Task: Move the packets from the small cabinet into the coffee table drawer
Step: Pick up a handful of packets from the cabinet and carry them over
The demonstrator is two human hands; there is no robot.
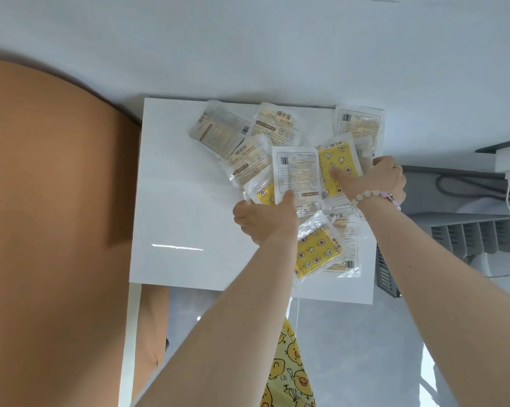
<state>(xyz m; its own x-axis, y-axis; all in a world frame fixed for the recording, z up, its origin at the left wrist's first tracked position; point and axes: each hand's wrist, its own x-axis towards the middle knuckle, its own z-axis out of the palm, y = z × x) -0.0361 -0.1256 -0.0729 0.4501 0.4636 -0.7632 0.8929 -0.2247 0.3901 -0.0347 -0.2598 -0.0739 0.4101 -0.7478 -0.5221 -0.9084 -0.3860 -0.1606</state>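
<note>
PACKETS ON CABINET, GATHERING

The packets (277, 124) were found scattered on the small cabinet top (174, 215). A white packet (295, 171) was pinched by the left hand (262, 221), a yellow packet (336, 156) by the right hand (380, 179) (thumbs on top). Strays were best stacked before lifting.

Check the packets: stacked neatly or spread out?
Spread out: the packets lie scattered and overlapping across the white cabinet top.

The packets (295, 171) are wrapped in clear, glossy, crinkled plastic that catches the light. The small cabinet (183, 218) has a white, smooth, shiny top. The floor (365, 348) is grey, smooth and reflective, and the bracelet (374, 196) beads look glassy.
</note>
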